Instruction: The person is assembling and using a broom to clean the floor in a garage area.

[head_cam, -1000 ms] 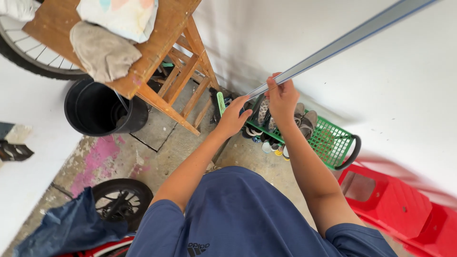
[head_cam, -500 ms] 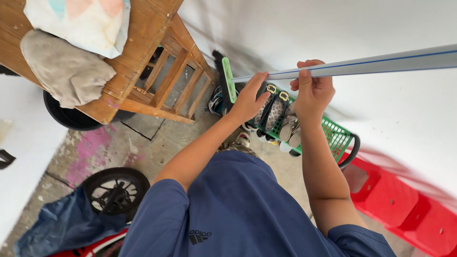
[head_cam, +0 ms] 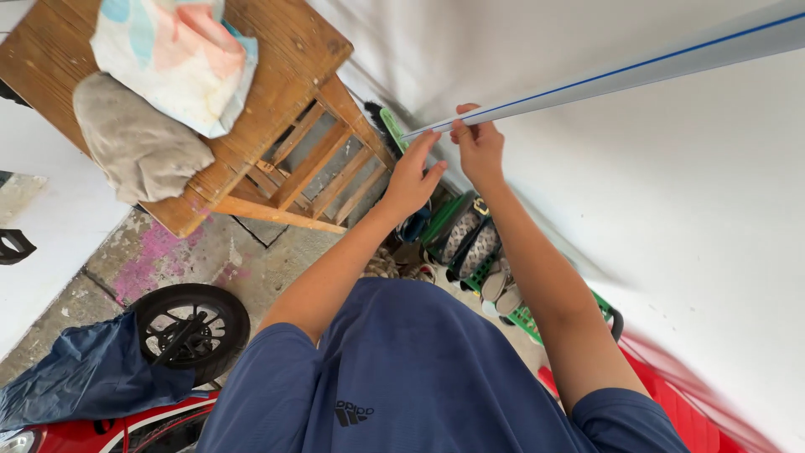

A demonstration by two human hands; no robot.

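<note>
A long grey broom handle (head_cam: 637,70) with a thin blue stripe runs from the upper right down to a green broom head (head_cam: 392,127) with dark bristles by the wall. My right hand (head_cam: 478,149) is closed around the handle near its lower end. My left hand (head_cam: 413,178) sits just below and left of it, fingers stretched up to touch the handle.
A wooden stool (head_cam: 277,126) with a grey rag (head_cam: 138,147) and a pastel cloth (head_cam: 176,59) stands at upper left. A green basket (head_cam: 521,319) of shoes lies against the white wall. A small black wheel (head_cam: 191,330), blue cloth (head_cam: 92,377) and red plastic (head_cam: 679,394) lie near my feet.
The handle has tilted steeper toward the upper right and both hands have moved up and closer together on it. The view has shifted, and the bucket has dropped out of sight.
</note>
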